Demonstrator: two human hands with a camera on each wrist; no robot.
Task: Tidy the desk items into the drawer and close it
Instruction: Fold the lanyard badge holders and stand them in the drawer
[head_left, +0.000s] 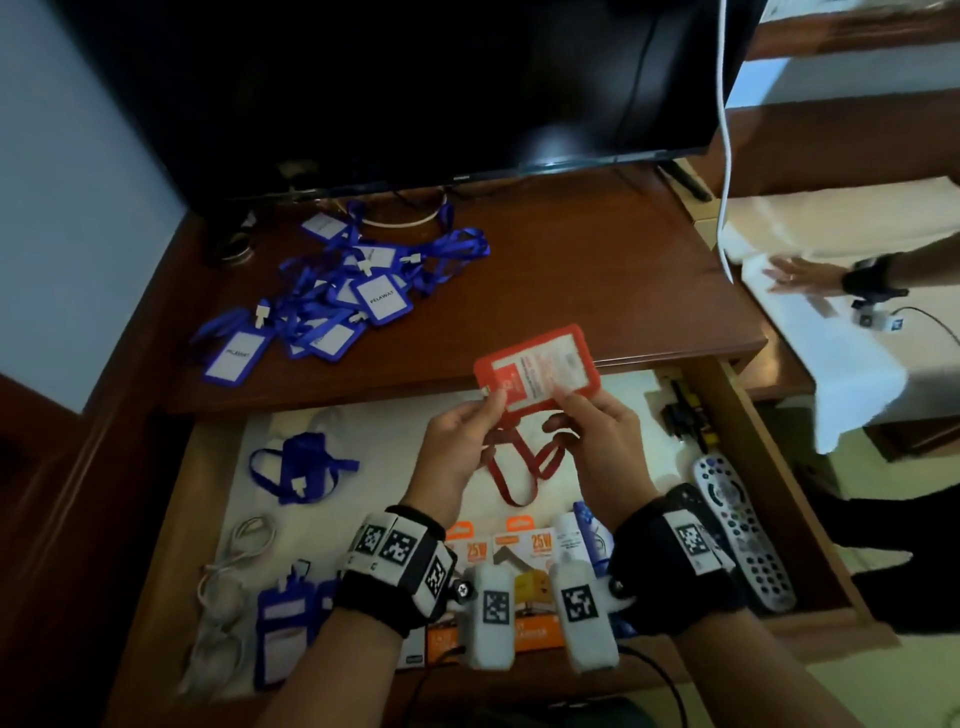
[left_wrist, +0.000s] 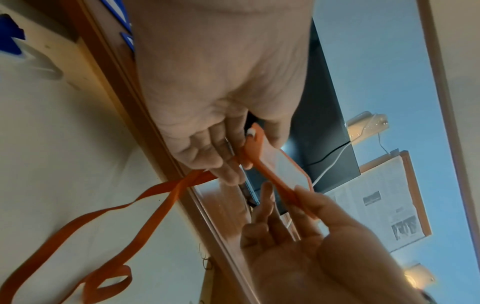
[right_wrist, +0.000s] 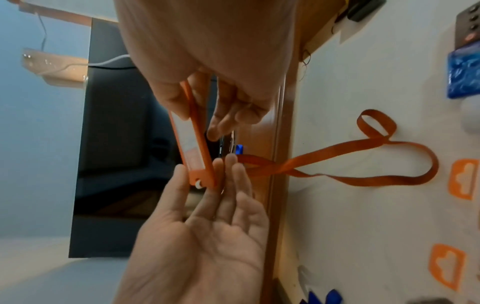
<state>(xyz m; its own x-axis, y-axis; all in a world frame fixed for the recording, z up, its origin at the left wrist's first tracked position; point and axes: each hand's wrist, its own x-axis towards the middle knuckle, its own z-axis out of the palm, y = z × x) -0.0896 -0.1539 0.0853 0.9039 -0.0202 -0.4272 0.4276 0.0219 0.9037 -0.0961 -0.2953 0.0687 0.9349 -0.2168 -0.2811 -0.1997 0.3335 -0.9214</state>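
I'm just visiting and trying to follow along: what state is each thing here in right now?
Drawer: pulled open.
Red badge holder: held up above the drawer.
Red lanyard: dangling into the drawer.
Left hand: pinching the holder's clip end.
Right hand: pinching the holder's other end.
Blue badge holders: tangled pile on the desk.
TV: screen dark.
Remote control: lying in the drawer.

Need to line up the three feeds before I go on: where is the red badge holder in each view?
Head: red badge holder at centre, over the open drawer.
Left wrist: centre right, edge-on.
Right wrist: centre left, edge-on.
Shared landmark: its red lanyard trailing into the drawer.
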